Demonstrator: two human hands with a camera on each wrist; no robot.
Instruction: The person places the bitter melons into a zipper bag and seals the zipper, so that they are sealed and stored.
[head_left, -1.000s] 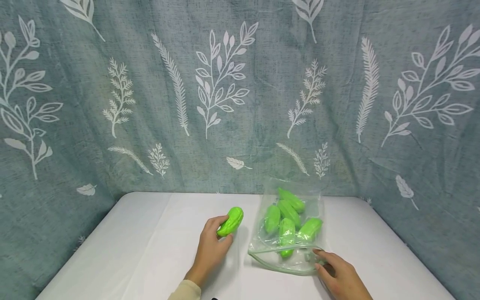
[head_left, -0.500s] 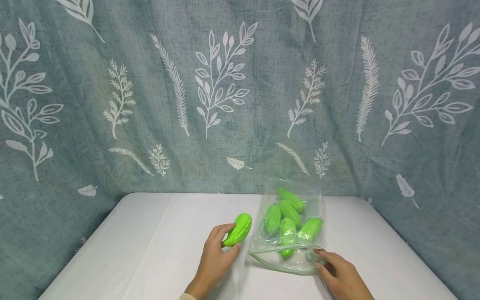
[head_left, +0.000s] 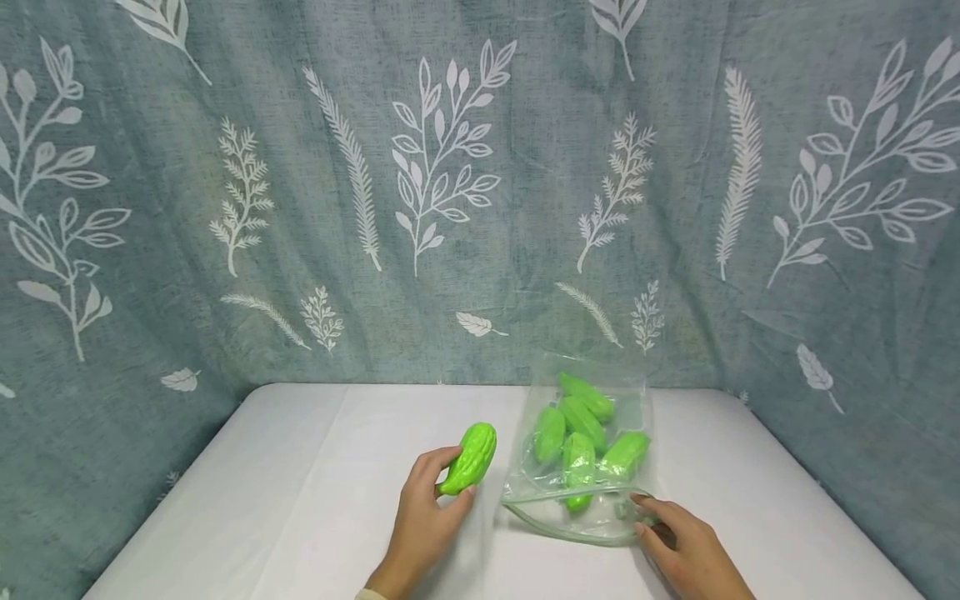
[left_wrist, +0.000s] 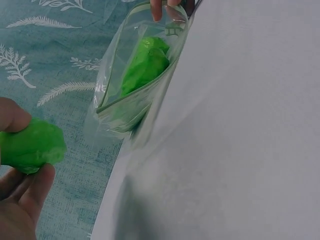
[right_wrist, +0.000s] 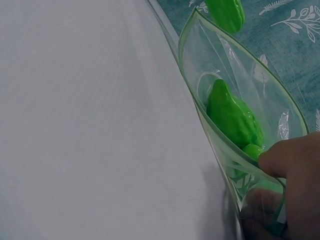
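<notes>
My left hand (head_left: 426,521) holds a bright green, ridged bitter melon (head_left: 472,458) above the table, just left of the bag; thumb and fingers pinch its two sides in the left wrist view. A clear zip bag (head_left: 558,533) lies with its mouth towards me. Inside are several more green bitter melons (head_left: 582,421), one lying near the mouth. My right hand (head_left: 693,550) grips the right corner of the bag's mouth, holding the rim (right_wrist: 200,107) apart. Part of this grip shows through the plastic in the right wrist view.
A white-covered table (head_left: 300,500) bears everything. Behind it and along both sides hangs a grey-green curtain (head_left: 480,208) with white leaf prints. The far end of the bag reaches the table's back edge.
My left hand has drawn the bitter melon slightly nearer to me and right, then back a little to the left. My right hand keeps its hold on the bag.
</notes>
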